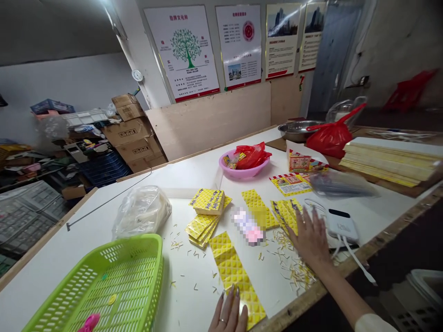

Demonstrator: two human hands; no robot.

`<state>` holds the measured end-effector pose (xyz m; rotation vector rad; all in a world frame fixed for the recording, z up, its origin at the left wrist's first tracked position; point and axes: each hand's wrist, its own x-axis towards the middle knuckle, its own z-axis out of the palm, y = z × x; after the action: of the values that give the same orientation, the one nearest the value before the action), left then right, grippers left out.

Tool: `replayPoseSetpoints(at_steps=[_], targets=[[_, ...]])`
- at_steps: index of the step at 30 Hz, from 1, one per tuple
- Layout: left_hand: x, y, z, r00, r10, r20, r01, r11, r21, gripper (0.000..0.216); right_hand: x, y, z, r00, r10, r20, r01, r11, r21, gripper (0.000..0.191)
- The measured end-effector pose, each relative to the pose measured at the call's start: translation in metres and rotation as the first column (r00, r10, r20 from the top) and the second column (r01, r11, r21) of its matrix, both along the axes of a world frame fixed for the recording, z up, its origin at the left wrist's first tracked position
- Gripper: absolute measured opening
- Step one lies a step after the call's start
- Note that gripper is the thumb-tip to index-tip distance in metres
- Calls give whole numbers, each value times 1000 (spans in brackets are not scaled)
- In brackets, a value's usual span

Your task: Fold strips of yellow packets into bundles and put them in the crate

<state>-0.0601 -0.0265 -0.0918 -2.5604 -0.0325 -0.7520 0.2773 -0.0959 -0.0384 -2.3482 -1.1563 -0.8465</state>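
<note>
My left hand [228, 313] lies at the bottom edge of the view, its fingertips resting on a long yellow embossed strip [233, 272] on the white table [187, 272]. My right hand [309, 240] is spread flat on the table, fingertips just beside a fanned group of yellow packets [285, 216]. Thin yellow paper trimmings [294, 265] lie around it. Two piles of yellow packets [206, 201] stand left of centre. A pixelated, blurred object [247, 226] hides part of another yellow strip [254, 203].
A green slotted plastic basket [100, 286] sits at the near left, with a clouded plastic bag [141, 212] beyond it. A white power bank [342, 226] with cables lies right of my right hand. Further back are a pink bowl [238, 171], printed cards [290, 184] and a stack of yellow sheets [387, 161].
</note>
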Motion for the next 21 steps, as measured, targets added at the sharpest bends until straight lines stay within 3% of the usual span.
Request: replayPoseSetpoints(at_steps=[3, 6, 9, 12, 17, 21], targets=[[-9, -1, -3, 998, 28, 49, -30, 999, 29, 34, -24, 10, -2, 968, 248, -35, -249, 968, -36, 39], [1, -3, 12, 997, 58, 59, -54, 997, -60, 41, -47, 20, -4, 898, 433, -82, -437, 898, -41, 24], [17, -4, 31, 996, 71, 49, -56, 964, -260, 62, -56, 20, -5, 834, 546, -75, -548, 836, -3, 36], [26, -4, 40, 998, 29, 63, -2, 917, -400, 73, -53, 9, -9, 781, 617, -98, -624, 779, -63, 47], [44, -21, 19, 992, -98, 81, 125, 876, -465, 56, -48, 6, -16, 738, 642, -205, -673, 719, -171, 55], [83, -71, -4, 931, -344, -122, 238, 824, -514, 27, -46, 35, -18, 758, 599, -260, -642, 755, -133, 52]])
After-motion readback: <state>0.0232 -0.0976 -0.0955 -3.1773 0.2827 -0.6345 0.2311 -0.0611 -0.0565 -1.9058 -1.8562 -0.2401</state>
